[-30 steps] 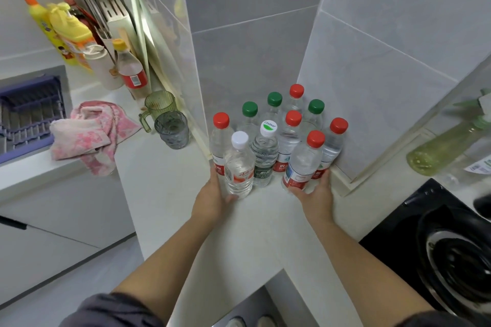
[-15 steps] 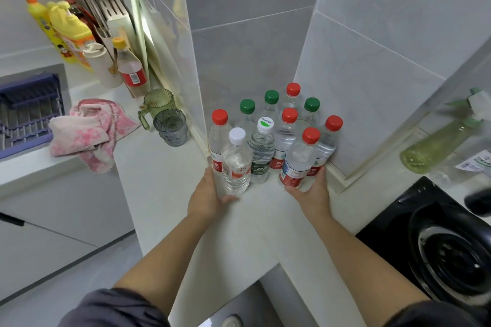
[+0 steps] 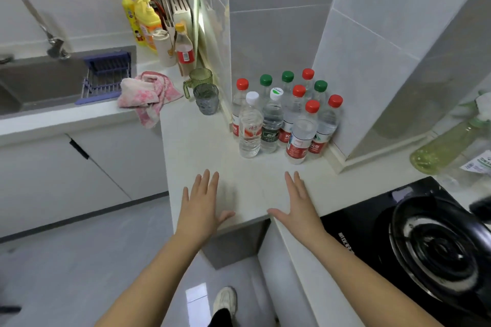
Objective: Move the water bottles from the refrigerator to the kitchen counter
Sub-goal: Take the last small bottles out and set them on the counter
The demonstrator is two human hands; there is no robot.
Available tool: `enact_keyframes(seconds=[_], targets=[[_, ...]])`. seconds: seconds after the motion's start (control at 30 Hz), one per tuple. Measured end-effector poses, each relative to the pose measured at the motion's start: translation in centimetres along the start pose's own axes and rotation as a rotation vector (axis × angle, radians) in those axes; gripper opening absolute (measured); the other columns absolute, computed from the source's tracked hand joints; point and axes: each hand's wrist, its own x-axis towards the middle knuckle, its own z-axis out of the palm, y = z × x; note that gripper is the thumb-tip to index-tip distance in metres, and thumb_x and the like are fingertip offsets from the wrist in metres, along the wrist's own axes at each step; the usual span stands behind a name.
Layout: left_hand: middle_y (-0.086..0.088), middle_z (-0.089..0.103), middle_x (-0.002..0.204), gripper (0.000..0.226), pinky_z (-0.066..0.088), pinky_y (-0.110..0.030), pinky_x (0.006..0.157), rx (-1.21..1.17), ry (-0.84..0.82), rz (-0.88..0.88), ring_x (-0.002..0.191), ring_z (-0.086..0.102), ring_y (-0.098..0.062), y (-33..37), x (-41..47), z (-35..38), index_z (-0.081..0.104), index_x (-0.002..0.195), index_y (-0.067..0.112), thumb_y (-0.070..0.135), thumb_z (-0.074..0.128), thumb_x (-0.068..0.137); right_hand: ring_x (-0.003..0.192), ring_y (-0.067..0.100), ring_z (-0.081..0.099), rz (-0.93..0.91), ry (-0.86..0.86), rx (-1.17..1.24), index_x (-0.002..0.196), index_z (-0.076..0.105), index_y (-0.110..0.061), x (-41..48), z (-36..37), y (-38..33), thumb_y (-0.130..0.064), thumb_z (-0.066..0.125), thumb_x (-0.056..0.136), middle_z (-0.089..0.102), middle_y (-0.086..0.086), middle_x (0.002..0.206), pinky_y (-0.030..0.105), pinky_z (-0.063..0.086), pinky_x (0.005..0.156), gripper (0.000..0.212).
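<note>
Several clear water bottles (image 3: 281, 117) with red, green and white caps stand upright in a cluster in the tiled corner of the white kitchen counter (image 3: 194, 146). A white-capped bottle (image 3: 249, 127) and a red-capped bottle (image 3: 301, 135) stand at the front of the cluster. My left hand (image 3: 203, 204) hovers flat over the counter's front edge, fingers straight and spread, holding nothing. My right hand (image 3: 299, 203) is beside it, also flat with straight fingers. Both hands are apart from the bottles, well in front of them.
Two glass cups (image 3: 204, 93) stand left of the bottles, beside a pink towel (image 3: 148, 93). A sink (image 3: 39, 79) with a blue rack and detergent bottles (image 3: 143, 21) lies further left. A black gas stove (image 3: 430, 241) is at the right, with a green spray bottle (image 3: 446, 143) behind it.
Both hands have let go of the front bottles and pulled back toward the counter's edge with fingers opened flat. The view has drawn back from the counter.
</note>
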Motion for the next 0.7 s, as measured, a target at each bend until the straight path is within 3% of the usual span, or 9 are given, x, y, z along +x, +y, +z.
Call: enact_keyframes(seconds=[0.1,0.27,0.4,0.53,0.7], targets=[[-0.004,-0.007,0.164,0.099,0.007,-0.049,0.121,0.073,0.042,-0.042,0.151,-0.005,-0.026,-0.1,-4.8,-0.9,-0.003,0.156,0.02,0.066,0.051,0.087,0.151,0.023,-0.014,-0.14,-0.039,-0.175,0.156,-0.005,-0.029,-2.6,0.4,-1.6,-0.054,0.062,0.089,-0.019,-0.001,0.163,0.044,0.006,0.121,0.098],[-0.004,-0.005,0.164,0.099,0.003,-0.05,0.119,0.128,0.132,-0.169,0.151,-0.007,-0.026,-1.4,-12.7,-2.7,-0.006,0.155,0.021,0.073,0.041,0.085,0.149,0.024,-0.023,-0.351,-0.062,-0.466,0.154,-0.015,-0.033,-5.7,2.1,-5.0,-0.068,0.04,0.092,-0.032,-0.004,0.157,0.047,-0.003,0.121,0.09],[-0.005,-0.009,0.163,0.096,0.0,-0.05,0.119,0.136,0.189,-0.29,0.147,-0.018,-0.024,-3.0,-18.3,-3.9,-0.005,0.156,0.02,0.074,0.032,0.085,0.148,0.026,-0.023,-0.514,-0.098,-0.526,0.153,-0.017,-0.033,-7.7,4.3,-8.7,-0.066,0.032,0.095,-0.036,-0.003,0.152,0.047,-0.005,0.12,0.083],[-0.008,0.002,0.163,0.091,0.006,-0.053,0.118,0.131,0.242,-0.431,0.15,-0.004,-0.031,-4.7,-24.3,-5.0,0.009,0.156,0.018,0.073,0.02,0.084,0.143,0.021,-0.032,-0.682,-0.159,-0.527,0.153,-0.017,-0.033,-10.2,7.0,-12.8,-0.063,0.03,0.097,-0.032,-0.002,0.157,0.046,-0.009,0.119,0.079],[-0.007,0.002,0.163,0.085,0.009,-0.055,0.118,0.115,0.265,-0.618,0.15,-0.004,-0.031,-7.5,-32.9,-5.1,0.007,0.156,0.02,0.068,0.027,0.088,0.147,0.023,-0.025,-0.875,-0.223,-0.546,0.155,-0.012,-0.033,-14.9,10.9,-18.0,-0.062,0.031,0.097,-0.026,0.0,0.16,0.047,-0.008,0.119,0.078]])
